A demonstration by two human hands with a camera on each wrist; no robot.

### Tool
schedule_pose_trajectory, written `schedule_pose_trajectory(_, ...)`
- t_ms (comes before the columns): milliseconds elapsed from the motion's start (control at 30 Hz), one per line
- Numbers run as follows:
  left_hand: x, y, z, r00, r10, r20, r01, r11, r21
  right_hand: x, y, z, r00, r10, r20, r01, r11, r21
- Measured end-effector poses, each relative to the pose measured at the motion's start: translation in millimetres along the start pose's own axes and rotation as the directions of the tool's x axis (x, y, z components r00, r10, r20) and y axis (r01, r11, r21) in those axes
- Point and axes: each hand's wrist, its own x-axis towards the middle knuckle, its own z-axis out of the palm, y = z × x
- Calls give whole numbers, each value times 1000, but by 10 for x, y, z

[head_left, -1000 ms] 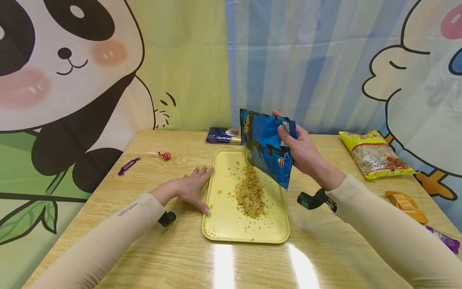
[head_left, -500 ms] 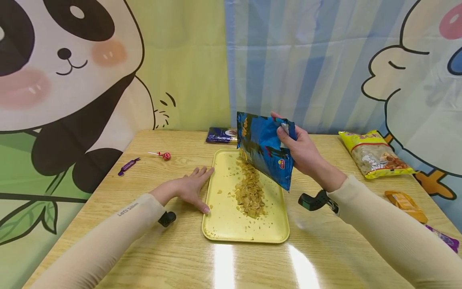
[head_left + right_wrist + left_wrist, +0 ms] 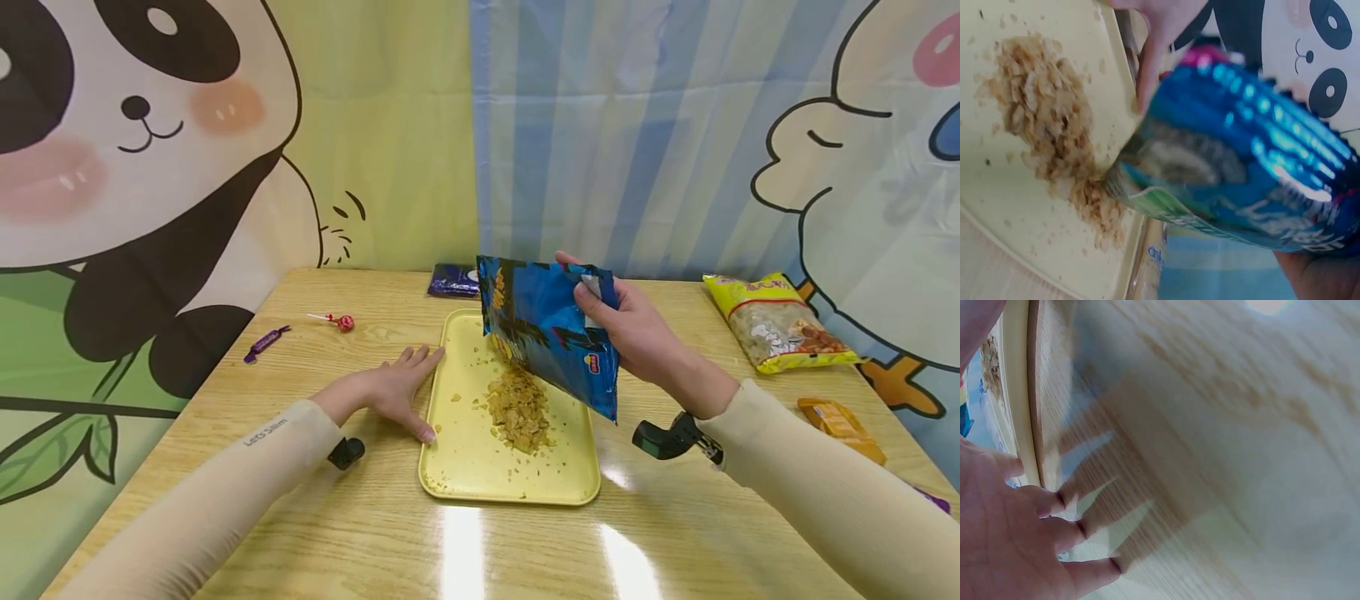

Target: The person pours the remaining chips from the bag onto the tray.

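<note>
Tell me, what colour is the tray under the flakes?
Pale yellow: the tray shows best in the head view.

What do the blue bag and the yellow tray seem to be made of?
Blue bag: probably thin plastic film, glossy; it creases in the right hand and reflects light. Yellow tray: likely hard plastic, smooth and fairly matte, with a rounded moulded rim.

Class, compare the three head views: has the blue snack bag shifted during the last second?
Yes. The blue snack bag has sunk lower and tipped further over the yellow plastic tray, its mouth now nearer the tray's far-left edge.
</note>
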Motion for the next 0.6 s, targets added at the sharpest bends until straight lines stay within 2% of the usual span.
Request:
schedule_pose_trajectory(100, 1, -4, 11, 1000, -2, -2, 2, 1000, 4, -46, -8, 28, 1000, -2, 20, 3, 999, -42)
schedule_pose_trajectory(333, 21, -12, 23, 1000, -1, -7, 1, 1000, 14, -186, -37, 79, 998, 8, 67, -7, 1000, -19)
schedule_pose_trajectory(600, 17, -15, 21, 1000, -3, -9, 3, 1000, 18, -297, -89, 119, 993, -19, 121, 22, 1000, -22)
